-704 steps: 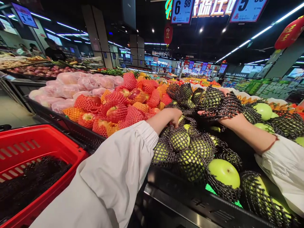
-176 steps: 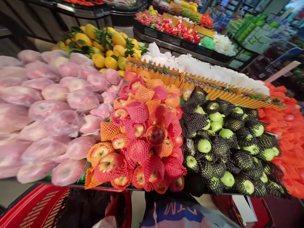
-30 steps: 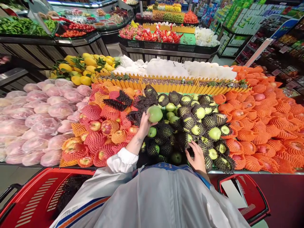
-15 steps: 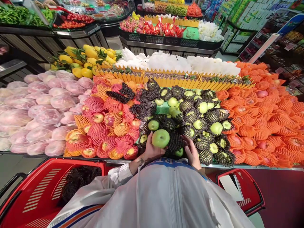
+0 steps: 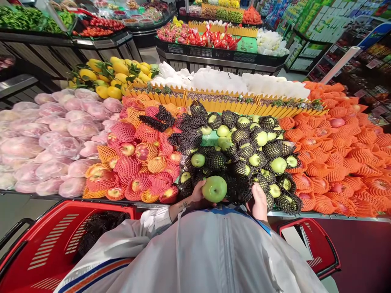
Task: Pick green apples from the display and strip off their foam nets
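My left hand (image 5: pixel 198 195) is closed around a green apple (image 5: pixel 214 189), its stem end facing up toward me. Just right of the apple is a black foam net sleeve (image 5: pixel 239 191), with my right hand (image 5: pixel 259 202) gripping its far side. Both hands are close to my body, over the front edge of the fruit display. Beyond them lies a heap of green apples (image 5: pixel 262 138), many wrapped in black netting. Some loose empty black nets (image 5: pixel 189 140) lie at that heap's left side.
Red and yellow apples in pink and orange nets (image 5: pixel 131 171) lie to the left, with plastic-wrapped pink fruit (image 5: pixel 65 146) farther over. Orange-netted fruit (image 5: pixel 342 162) fills the right. A red basket (image 5: pixel 55 240) holding black nets stands lower left; another red basket (image 5: pixel 324 244) is lower right.
The green apple and the black net have come down and slightly right, nearer to my body, with both hands. The net now sits wider beside the apple.
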`<state>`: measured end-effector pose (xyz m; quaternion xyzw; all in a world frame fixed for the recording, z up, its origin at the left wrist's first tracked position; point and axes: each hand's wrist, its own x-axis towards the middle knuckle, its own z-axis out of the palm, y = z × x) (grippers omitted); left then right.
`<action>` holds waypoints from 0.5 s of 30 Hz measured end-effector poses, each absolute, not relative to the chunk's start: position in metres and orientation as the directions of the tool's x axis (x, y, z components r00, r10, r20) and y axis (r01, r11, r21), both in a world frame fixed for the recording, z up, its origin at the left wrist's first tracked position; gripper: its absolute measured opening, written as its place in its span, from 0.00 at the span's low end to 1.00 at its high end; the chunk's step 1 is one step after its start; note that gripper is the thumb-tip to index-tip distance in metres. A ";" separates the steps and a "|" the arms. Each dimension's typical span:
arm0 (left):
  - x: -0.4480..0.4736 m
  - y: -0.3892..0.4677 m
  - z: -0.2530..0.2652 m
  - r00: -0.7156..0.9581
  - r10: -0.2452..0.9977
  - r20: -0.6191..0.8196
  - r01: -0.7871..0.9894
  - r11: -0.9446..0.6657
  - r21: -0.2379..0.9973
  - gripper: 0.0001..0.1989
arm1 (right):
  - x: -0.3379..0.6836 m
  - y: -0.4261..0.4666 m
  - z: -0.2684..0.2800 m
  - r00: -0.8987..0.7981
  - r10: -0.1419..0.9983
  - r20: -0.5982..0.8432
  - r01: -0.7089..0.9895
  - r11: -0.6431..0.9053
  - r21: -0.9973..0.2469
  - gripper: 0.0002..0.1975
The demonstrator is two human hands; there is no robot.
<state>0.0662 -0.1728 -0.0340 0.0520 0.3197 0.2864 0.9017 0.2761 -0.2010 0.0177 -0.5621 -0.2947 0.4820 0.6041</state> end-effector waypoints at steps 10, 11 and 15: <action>0.066 -0.175 -0.039 0.765 0.521 -0.378 -0.354 0.831 0.429 0.37 | 0.304 -0.204 0.027 0.476 0.861 -0.177 -0.447 0.064 -0.892 0.21; 0.066 -0.173 -0.034 0.776 0.511 -0.370 -0.357 0.839 0.410 0.39 | 0.311 -0.206 0.030 0.509 0.848 -0.148 -0.418 0.093 -0.904 0.19; 0.065 -0.167 -0.016 0.803 0.465 -0.373 -0.392 0.883 0.257 0.47 | 0.329 -0.215 0.035 0.622 0.780 -0.063 -0.301 0.164 -0.939 0.14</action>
